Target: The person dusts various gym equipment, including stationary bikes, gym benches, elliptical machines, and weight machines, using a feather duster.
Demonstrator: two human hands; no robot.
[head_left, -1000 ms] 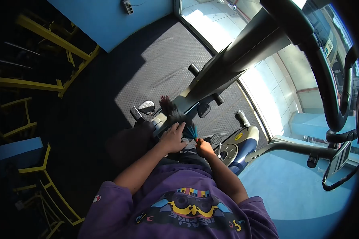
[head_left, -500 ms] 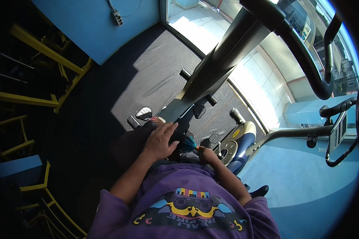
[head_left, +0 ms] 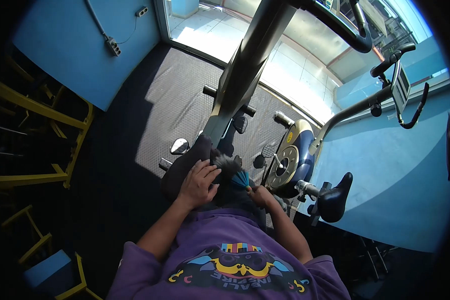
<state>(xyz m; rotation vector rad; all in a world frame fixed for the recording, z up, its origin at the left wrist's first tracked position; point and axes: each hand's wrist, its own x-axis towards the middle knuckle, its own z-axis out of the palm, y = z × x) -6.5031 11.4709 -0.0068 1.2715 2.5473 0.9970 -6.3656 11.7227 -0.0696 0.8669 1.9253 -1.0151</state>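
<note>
Swinging clear of the left hand (head_left: pixel 199 185), grip spread, comes the fluffy duster (head_left: pixel 227 167), pinched in the right hand (head_left: pixel 260 196)'s grip.

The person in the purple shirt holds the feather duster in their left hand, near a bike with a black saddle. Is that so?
Wrong hand: the head view shows the right hand holding the feather duster, while the left hand lies open. The purple shirt and black-saddled bike are as you say.
</note>
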